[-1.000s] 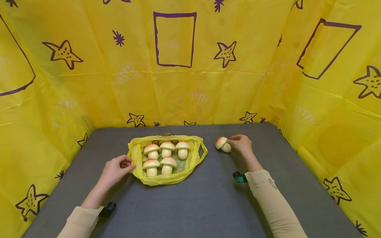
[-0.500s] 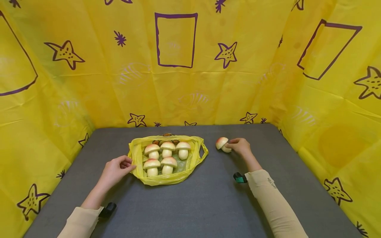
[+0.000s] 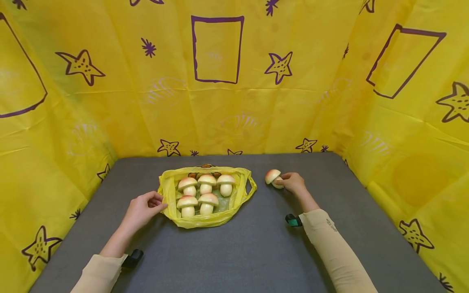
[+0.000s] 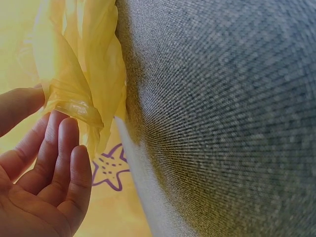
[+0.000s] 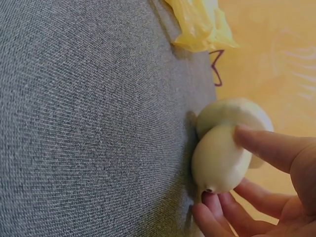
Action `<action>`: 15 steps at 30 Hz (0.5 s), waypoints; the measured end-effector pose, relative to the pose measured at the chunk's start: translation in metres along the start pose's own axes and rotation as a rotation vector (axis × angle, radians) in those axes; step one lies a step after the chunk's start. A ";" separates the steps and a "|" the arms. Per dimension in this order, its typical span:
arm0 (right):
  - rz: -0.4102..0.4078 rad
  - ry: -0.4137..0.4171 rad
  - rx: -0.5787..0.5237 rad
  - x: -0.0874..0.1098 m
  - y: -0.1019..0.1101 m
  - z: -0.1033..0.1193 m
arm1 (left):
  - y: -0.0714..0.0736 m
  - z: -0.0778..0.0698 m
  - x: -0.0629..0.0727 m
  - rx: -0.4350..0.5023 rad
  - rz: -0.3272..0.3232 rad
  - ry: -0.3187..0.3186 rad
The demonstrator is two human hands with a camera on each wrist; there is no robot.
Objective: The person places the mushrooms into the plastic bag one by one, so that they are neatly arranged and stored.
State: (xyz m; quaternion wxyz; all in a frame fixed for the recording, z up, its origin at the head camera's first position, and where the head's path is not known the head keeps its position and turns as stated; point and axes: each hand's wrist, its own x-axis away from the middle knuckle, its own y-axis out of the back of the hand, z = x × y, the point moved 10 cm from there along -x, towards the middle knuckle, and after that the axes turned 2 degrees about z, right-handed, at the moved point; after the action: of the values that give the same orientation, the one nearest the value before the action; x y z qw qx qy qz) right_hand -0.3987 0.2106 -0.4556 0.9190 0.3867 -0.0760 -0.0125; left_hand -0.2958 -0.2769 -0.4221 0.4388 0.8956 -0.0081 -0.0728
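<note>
My left hand (image 3: 141, 209) pinches the left edge of a thin yellow plastic bag (image 3: 205, 222). In the left wrist view the thumb and fingertips meet on a crumpled fold of the bag (image 4: 69, 74). The bag lies spread with its mouth facing up, holding several toy mushrooms (image 3: 207, 198) with cream stems and reddish caps, in two rows. To the right of the bag, my right hand (image 3: 294, 183) holds another toy mushroom (image 3: 271, 176) by its stem, cap pointing left. In the right wrist view, thumb and fingers sit on opposite sides of this mushroom's pale stem (image 5: 219, 160), close against the tabletop.
A dark grey cloth-covered table (image 3: 220, 260) carries everything. Yellow curtains (image 3: 234, 106) with purple starfish and outlined shapes enclose it at the back and both sides. A loop handle (image 3: 251, 185) of the bag sticks out toward the right hand. Dark straps (image 3: 132, 258) circle both wrists.
My right hand has shifted slightly left and down, from the stem's upper side to a grip around the stem. The left hand and the bag stay in place.
</note>
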 end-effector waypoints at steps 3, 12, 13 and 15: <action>0.000 0.008 0.014 0.000 -0.001 0.003 | 0.000 -0.001 0.000 0.000 -0.002 -0.004; 0.031 0.015 0.020 -0.004 -0.008 0.005 | 0.002 -0.002 -0.001 -0.002 -0.009 -0.012; 0.033 0.017 0.022 -0.004 -0.009 0.005 | 0.002 -0.001 -0.001 -0.001 -0.010 -0.011; 0.037 0.019 0.023 -0.004 -0.010 0.005 | 0.002 -0.001 -0.001 0.000 -0.009 -0.012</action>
State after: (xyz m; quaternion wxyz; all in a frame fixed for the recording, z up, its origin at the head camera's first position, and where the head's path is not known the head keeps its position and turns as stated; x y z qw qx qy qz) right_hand -0.4031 0.2008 -0.4599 0.9153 0.3958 -0.0744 0.0090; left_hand -0.2966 -0.2771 -0.4195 0.4383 0.8952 -0.0066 -0.0803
